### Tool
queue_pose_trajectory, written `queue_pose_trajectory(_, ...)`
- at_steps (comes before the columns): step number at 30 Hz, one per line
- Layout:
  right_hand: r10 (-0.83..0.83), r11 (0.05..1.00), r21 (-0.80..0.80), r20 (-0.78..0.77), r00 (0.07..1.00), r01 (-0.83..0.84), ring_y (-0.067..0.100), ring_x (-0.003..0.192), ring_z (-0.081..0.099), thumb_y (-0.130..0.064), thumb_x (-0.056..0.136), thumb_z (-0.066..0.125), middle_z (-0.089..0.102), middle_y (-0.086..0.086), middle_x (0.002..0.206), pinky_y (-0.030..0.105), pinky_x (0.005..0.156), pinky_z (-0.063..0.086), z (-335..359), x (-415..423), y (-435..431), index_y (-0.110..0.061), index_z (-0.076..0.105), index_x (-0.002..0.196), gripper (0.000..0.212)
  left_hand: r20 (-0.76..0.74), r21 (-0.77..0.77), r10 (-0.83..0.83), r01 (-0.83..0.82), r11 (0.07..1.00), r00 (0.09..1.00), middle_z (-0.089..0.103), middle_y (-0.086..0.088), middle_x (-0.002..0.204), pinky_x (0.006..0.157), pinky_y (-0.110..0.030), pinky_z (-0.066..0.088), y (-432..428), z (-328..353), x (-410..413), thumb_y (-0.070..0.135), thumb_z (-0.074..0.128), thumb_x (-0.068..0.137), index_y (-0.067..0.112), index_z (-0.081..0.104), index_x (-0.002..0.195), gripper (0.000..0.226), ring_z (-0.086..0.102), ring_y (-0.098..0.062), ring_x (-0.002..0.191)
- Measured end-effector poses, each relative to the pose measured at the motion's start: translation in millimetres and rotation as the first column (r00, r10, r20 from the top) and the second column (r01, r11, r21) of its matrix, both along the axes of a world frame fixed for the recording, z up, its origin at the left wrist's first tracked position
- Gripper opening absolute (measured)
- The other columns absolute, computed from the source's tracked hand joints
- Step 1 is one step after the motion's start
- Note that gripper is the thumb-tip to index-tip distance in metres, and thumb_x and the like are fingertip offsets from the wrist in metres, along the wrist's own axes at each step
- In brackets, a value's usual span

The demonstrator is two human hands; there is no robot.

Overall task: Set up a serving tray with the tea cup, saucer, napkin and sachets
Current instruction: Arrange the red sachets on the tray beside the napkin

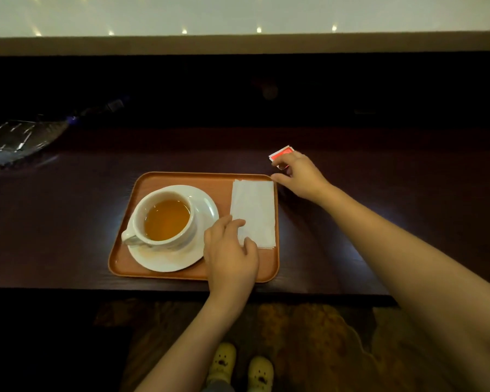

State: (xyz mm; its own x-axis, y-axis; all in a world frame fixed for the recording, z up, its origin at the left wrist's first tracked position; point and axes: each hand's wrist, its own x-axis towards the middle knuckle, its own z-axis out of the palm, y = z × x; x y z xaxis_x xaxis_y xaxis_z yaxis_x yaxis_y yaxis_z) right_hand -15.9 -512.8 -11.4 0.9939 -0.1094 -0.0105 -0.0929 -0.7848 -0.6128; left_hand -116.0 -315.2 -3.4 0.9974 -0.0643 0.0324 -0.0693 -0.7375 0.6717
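Note:
An orange tray (153, 179) lies on the dark wooden table. On its left half stands a white saucer (207, 207) carrying a white cup (142, 207) full of amber tea, handle toward the near left. A folded white napkin (255, 205) lies along the tray's right side. My left hand (229, 256) rests flat on the napkin's near corner, fingers spread. A red and white sachet (282, 152) lies on the table just beyond the tray's far right corner. My right hand (300, 176) reaches over it, fingertips touching its near edge; whether they grip it is unclear.
A clear patterned glass dish (17, 140) sits at the far left of the table (68, 222). Behind the table runs a dark recess below a pale wall. The table's front edge is near me; my feet in yellow shoes (241, 366) stand on patterned carpet.

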Motion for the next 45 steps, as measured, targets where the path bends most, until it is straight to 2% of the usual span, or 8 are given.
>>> queue_pose_trajectory(5,-0.020,0.983,-0.182,-0.158,0.987,-0.010,0.031,0.121,0.035,-0.030,0.079,0.065,0.049,0.011,0.131,0.043,0.102,0.032,8.2,-8.8,-52.1,-0.019,0.049,0.129,0.053,0.069,-0.034,-0.198,0.201,0.979,0.978,0.052,-0.001,0.130,0.099,-0.031,0.032,-36.8,18.8,25.4,0.023,0.053,0.084,0.019,0.046,0.125,0.042,0.040,-0.019,0.122)
queue_pose_trajectory(10,0.025,0.948,-0.296,-0.287,0.958,-0.114,0.029,0.124,0.030,-0.042,0.073,0.070,0.037,0.004,0.141,0.040,0.099,0.027,-3.0,-19.4,-82.1,-0.025,0.034,0.139,0.077,0.050,0.186,-0.424,0.408,0.894,0.904,0.055,-0.010,0.124,0.094,-0.038,0.035,-89.9,9.3,74.8,0.022,0.060,0.080,0.013,0.042,0.127,0.051,0.044,-0.028,0.115)
queue_pose_trajectory(16,0.077,0.961,-0.252,-0.139,0.987,-0.110,0.024,0.112,0.036,-0.041,0.073,0.069,0.046,0.003,0.125,0.032,0.086,0.025,-24.7,-16.9,-93.7,-0.026,0.049,0.125,0.057,-0.059,0.355,-0.596,0.575,0.737,0.801,0.046,-0.008,0.138,0.098,-0.039,0.031,-123.0,-20.0,115.5,0.034,0.065,0.077,0.017,0.031,0.138,0.071,0.037,-0.029,0.125)
queue_pose_trajectory(22,0.208,0.937,-0.277,-0.044,0.977,-0.212,0.017,0.102,0.037,-0.041,0.073,0.068,0.049,0.003,0.112,0.030,0.084,0.025,-23.1,-12.1,-105.2,-0.020,0.051,0.117,0.052,0.049,0.442,-0.636,0.554,0.706,0.770,0.055,-0.011,0.125,0.094,-0.037,0.029,-131.4,-23.6,128.1,0.034,0.062,0.079,0.015,0.038,0.132,0.061,0.041,-0.029,0.119)
queue_pose_trajectory(28,0.258,0.929,-0.276,0.010,0.966,-0.245,0.019,0.108,0.038,-0.040,0.074,0.067,0.051,0.002,0.118,0.032,0.087,0.026,2.8,28.3,-110.0,-0.024,0.052,0.118,0.050,0.171,0.430,-0.566,0.456,0.779,0.806,0.057,-0.010,0.123,0.093,-0.039,0.033,-130.8,-8.0,155.7,0.032,0.058,0.080,0.012,0.040,0.130,0.057,0.046,-0.030,0.114)
queue_pose_trajectory(34,0.263,0.913,-0.283,-0.141,0.954,-0.294,0.026,0.121,0.035,-0.039,0.076,0.067,0.046,0.003,0.133,0.044,0.100,0.028,-9.8,66.7,-98.5,-0.026,0.049,0.126,0.055,0.039,0.471,-0.513,0.437,0.766,0.858,0.058,-0.012,0.120,0.090,-0.040,0.038,-128.5,-14.9,178.2,0.033,0.059,0.082,0.012,0.042,0.127,0.053,0.049,-0.031,0.111)
queue_pose_trajectory(39,0.273,0.912,-0.261,-0.188,0.943,-0.316,0.028,0.121,0.034,-0.040,0.075,0.067,0.042,0.004,0.136,0.047,0.101,0.029,-16.9,71.6,-99.5,-0.029,0.047,0.128,0.058,0.032,0.445,-0.505,0.440,0.780,0.863,0.061,-0.012,0.113,0.088,-0.039,0.041,-126.4,-22.8,180.9,0.033,0.059,0.082,0.009,0.053,0.117,0.043,0.049,-0.030,0.107)
queue_pose_trajectory(45,0.283,0.902,-0.273,-0.206,0.937,-0.333,0.028,0.119,0.034,-0.040,0.076,0.067,0.042,0.006,0.133,0.046,0.101,0.028,-16.4,74.3,-97.6,-0.028,0.048,0.127,0.056,0.020,0.464,-0.520,0.453,0.761,0.854,0.059,-0.015,0.116,0.091,-0.041,0.041,-127.3,-23.7,181.6,0.034,0.060,0.081,0.006,0.052,0.120,0.049,0.047,-0.032,0.110)
